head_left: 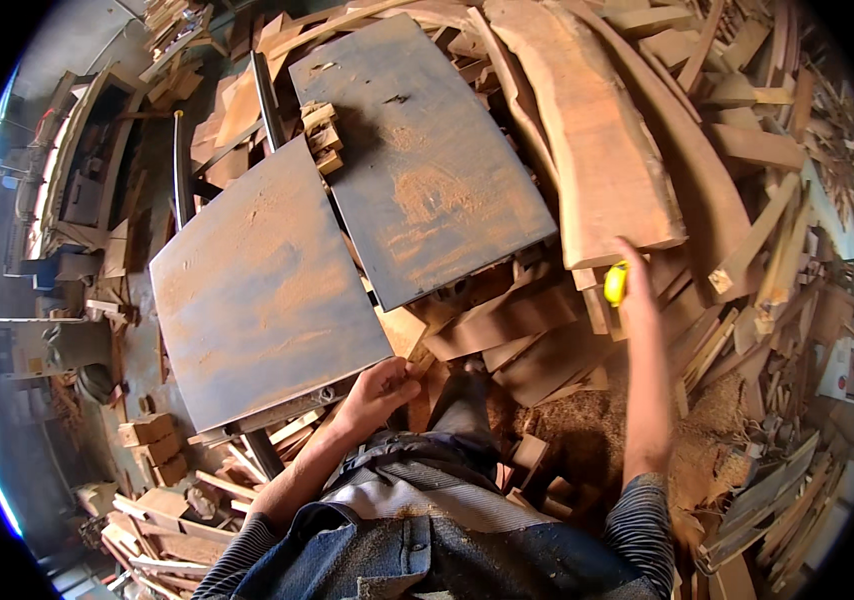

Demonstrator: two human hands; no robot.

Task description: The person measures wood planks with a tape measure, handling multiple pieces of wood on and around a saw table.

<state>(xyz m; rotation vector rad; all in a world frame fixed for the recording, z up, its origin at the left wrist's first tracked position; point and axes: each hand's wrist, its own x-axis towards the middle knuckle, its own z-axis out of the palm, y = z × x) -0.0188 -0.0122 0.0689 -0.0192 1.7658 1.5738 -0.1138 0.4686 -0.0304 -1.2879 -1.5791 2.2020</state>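
My right hand (634,280) is closed around a yellow tape measure (615,284). It is stretched out to the near end of a long wooden slab (602,130) with wavy edges, with the tape measure just below that end. No drawn-out blade can be made out. My left hand (379,392) is in front of my waist, fingers curled, by the near right corner of a grey metal machine table (257,290). Anything inside those fingers is hidden. A second grey metal table (427,150) lies beyond it, and sawdust is spread over both.
Small wood blocks (322,135) sit where the two metal tables meet. Offcuts and boards (507,320) are piled under and around the slab. Sawdust (717,450) covers the floor at right. Loose wood strips (172,530) lie at lower left, and a cabinet (82,180) stands at far left.
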